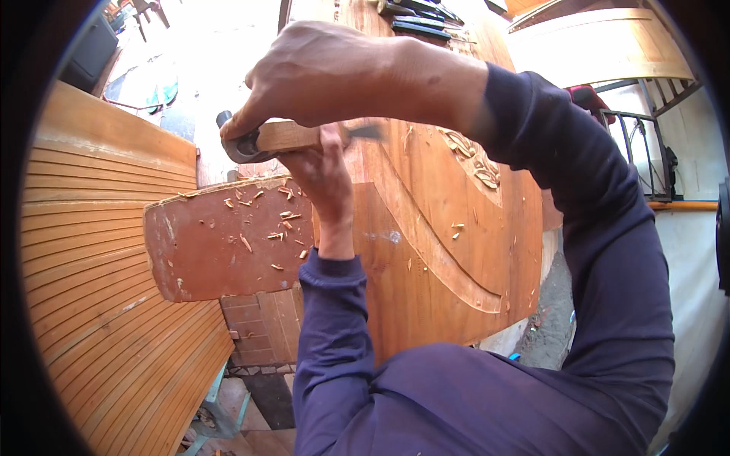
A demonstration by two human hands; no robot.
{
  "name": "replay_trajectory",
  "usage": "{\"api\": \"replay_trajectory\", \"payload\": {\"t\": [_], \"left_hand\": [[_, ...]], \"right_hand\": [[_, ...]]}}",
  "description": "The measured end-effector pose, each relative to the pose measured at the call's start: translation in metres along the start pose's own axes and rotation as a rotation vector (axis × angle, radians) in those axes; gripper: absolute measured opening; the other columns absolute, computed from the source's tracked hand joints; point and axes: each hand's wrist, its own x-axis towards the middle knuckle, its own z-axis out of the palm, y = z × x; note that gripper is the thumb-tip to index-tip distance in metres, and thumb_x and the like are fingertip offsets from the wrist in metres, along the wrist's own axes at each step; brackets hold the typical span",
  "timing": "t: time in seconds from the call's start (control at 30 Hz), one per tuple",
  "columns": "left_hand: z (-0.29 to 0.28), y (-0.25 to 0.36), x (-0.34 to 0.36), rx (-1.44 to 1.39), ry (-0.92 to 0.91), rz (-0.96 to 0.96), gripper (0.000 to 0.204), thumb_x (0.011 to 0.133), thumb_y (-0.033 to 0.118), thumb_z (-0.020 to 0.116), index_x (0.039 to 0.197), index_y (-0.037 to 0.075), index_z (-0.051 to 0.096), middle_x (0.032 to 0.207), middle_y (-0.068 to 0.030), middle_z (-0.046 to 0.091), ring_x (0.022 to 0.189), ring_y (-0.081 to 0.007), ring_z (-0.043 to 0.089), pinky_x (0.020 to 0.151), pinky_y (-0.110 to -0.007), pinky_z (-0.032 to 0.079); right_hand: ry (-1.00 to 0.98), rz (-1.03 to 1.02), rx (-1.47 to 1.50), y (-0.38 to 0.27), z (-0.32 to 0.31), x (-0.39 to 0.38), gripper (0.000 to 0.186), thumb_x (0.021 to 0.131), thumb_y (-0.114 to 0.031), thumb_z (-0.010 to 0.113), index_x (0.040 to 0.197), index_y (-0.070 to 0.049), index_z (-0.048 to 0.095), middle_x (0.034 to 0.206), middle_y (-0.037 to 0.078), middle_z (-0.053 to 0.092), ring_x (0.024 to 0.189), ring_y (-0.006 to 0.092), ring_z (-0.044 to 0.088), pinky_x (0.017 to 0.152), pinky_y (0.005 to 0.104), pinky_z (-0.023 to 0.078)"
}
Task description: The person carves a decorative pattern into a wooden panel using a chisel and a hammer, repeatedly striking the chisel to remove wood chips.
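Observation:
My right hand (304, 72) reaches across the upper middle, closed around the dark end of a wooden-bodied tool (289, 137). Beneath it, my left hand (323, 178) grips the same wooden body from below. At the tool's left end is a curved dark metal part; a blurred dark tip points right. Its exact kind is partly hidden by my hands, and I cannot tell whether it is one piece or two. Below lies a brown wooden panel (426, 190) with a long curved groove and carved leaf relief (473, 158).
Wood chips (285, 215) lie scattered on a reddish-brown board (220, 251) at the left. Several dark-handled hand tools (422, 26) rest at the panel's far end. A slatted wooden panel (114, 258) stands left; a pale curved wooden piece (608, 47) is far right.

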Motion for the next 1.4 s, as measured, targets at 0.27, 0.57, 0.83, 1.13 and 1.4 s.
{"api": "replay_trajectory", "payload": {"t": [0.27, 0.57, 0.83, 1.13, 1.4], "left_hand": [[-0.02, 0.026, -0.008, 0.06, 0.22, -0.197, 0.07, 0.108, 0.023, 0.068, 0.156, 0.009, 0.019, 0.141, -0.0165, 0.051, 0.124, -0.0262, 0.066, 0.083, -0.037, 0.074], [-0.019, 0.016, -0.002, 0.003, 0.089, -0.178, 0.07, 0.108, 0.019, 0.068, 0.16, 0.015, 0.021, 0.15, -0.0137, 0.048, 0.129, -0.0233, 0.064, 0.083, -0.036, 0.074], [-0.008, 0.014, -0.007, 0.046, 0.091, -0.143, 0.075, 0.108, 0.006, 0.064, 0.164, 0.013, 0.014, 0.149, -0.0181, 0.049, 0.117, -0.0251, 0.071, 0.088, -0.039, 0.073], [-0.002, 0.011, -0.009, 0.118, 0.128, -0.074, 0.074, 0.107, 0.009, 0.066, 0.161, 0.008, 0.015, 0.145, -0.0219, 0.051, 0.114, -0.0279, 0.072, 0.087, -0.037, 0.073], [-0.001, 0.017, -0.005, 0.159, 0.116, -0.103, 0.074, 0.106, 0.009, 0.068, 0.16, 0.006, 0.017, 0.142, -0.0227, 0.053, 0.114, -0.0277, 0.073, 0.084, -0.037, 0.074]], "right_hand": [[0.211, 0.203, -0.007, -0.012, 0.002, -0.006, 0.069, 0.091, -0.005, 0.069, 0.138, -0.054, 0.07, 0.095, -0.004, 0.078, 0.082, 0.0147, 0.075, 0.065, 0.0316, 0.056], [0.403, 0.252, 0.175, -0.03, -0.01, 0.014, 0.064, 0.09, -0.011, 0.067, 0.137, -0.053, 0.072, 0.095, -0.004, 0.078, 0.085, 0.0165, 0.076, 0.064, 0.0336, 0.056], [-0.061, 0.076, -0.18, -0.024, 0.015, 0.003, 0.049, 0.099, -0.02, 0.069, 0.136, -0.052, 0.073, 0.087, -0.001, 0.076, 0.074, 0.0178, 0.076, 0.064, 0.033, 0.059], [0.329, 0.202, 0.117, -0.025, 0.002, 0.005, 0.063, 0.095, -0.008, 0.066, 0.138, -0.055, 0.07, 0.093, -0.003, 0.078, 0.084, 0.0178, 0.076, 0.07, 0.0342, 0.059], [0.152, 0.089, 0.006, -0.017, 0.011, -0.005, 0.051, 0.095, -0.019, 0.073, 0.135, -0.051, 0.073, 0.092, -0.003, 0.078, 0.082, 0.0154, 0.076, 0.067, 0.0322, 0.059]]}}
